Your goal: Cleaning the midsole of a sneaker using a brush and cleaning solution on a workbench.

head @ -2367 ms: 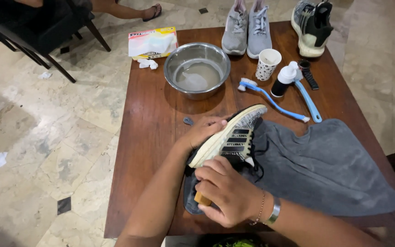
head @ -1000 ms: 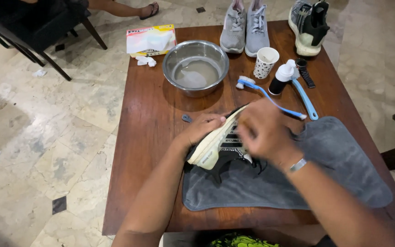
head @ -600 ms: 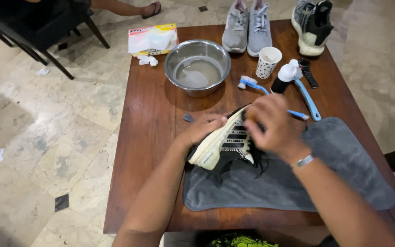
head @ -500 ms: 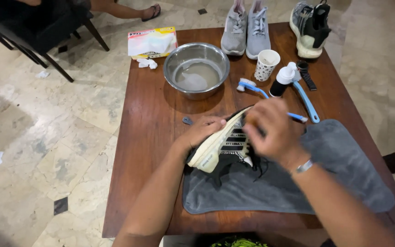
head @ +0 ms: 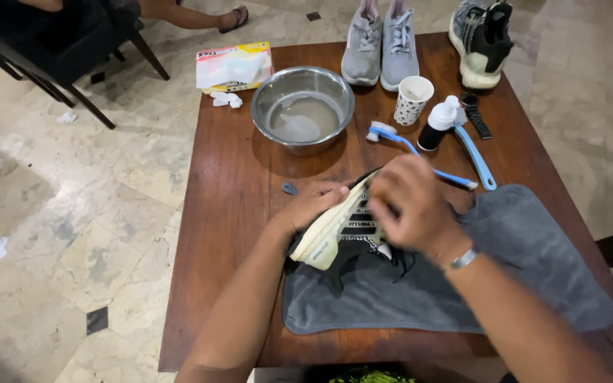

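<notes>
My left hand (head: 313, 206) grips a white-soled sneaker (head: 326, 240), tilted sole-up over a grey towel (head: 519, 269) on the brown wooden table (head: 228, 213). My right hand (head: 413, 209) presses on the upper part of the sole. Its fingers are curled around a small brush that the hand almost fully hides. Black laces hang from the shoe onto the towel.
Behind the shoe are a steel bowl (head: 260, 106) of cloudy water, two blue long-handled brushes (head: 420, 152) (head: 477, 152), a dotted cup (head: 414, 99) and a foam bottle (head: 438, 124). Grey sneakers (head: 381, 42) and a black-and-white sneaker (head: 482, 39) stand at the far edge. A tissue pack (head: 234, 67) overhangs the table's far left corner. A chair (head: 58, 50) and another person's foot (head: 232, 15) are at the far left.
My right hand has gone from the heel end near me up to the toe end of the sole and rubs there. The shoe stays held, now tilted lower.
</notes>
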